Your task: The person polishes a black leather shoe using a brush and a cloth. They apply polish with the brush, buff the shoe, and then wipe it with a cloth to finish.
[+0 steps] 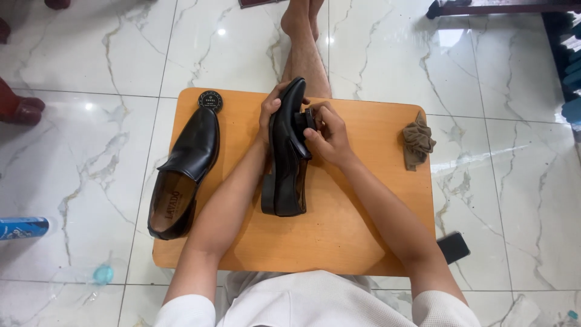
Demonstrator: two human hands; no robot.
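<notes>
Low table (357,242) stands on the floor (97,151), across the person's outstretched legs. On the table, centre: shoe (287,157) tipped on its side, heel toward the person, left hand (269,112) on its far left side, right hand (327,136) against its right side. Second shoe (184,169) lies at the table's left edge, sole down. Round tin (210,100) sits just beyond its toe, at the far left corner. Crumpled cloth (417,142) lies at the right edge. Phone (454,247) lies on the floor beside the near right corner.

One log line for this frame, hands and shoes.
left hand: holds black shoe on its side | right hand: presses small brush to it | second shoe, polish tin, cloth: on board
</notes>
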